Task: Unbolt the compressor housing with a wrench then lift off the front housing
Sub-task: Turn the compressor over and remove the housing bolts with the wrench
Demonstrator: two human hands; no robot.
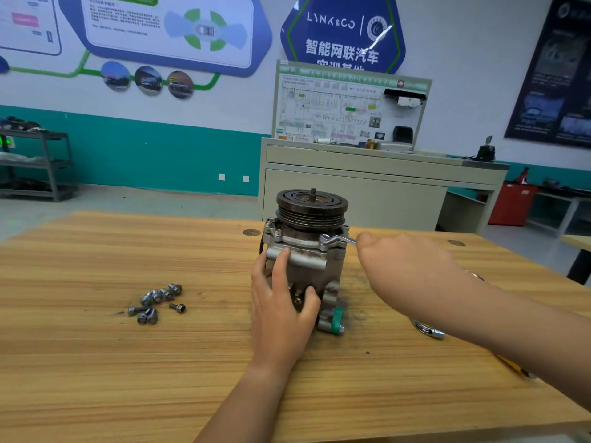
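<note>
Grey cast-aluminium compressor (315, 266) stands upright on the light wood-grain table (128, 362). Black grooved pulley (311, 206) on top, threaded shaft stub sticking up from its centre. The unit sits between the two hands, closer to the left one.

Left hand (281, 302) grips the compressor body from the front. Thumb is on the lower front face, index finger runs up to the flange, other fingers wrap round the left side.

Right hand (403, 266) is just right of the compressor, level with the flange, back of hand up. It's closed round the handle of a bright steel offset ring wrench (339, 240); the fingers themselves are hidden behind the hand. Ring end sits on a bolt at the front-right corner of the front housing (300, 243), handle roughly level.

Front housing is seated on the body, directly below the pulley.

Well left of the left hand: loose pile of silver flanged bolts (156, 302) on the table. Green plastic piece (337, 319) at the compressor's foot, just right of the left hand. Under the right forearm: chrome tool head (428, 329), partly covered, can't tell the type. Dark smudges on the table round the compressor base.
</note>
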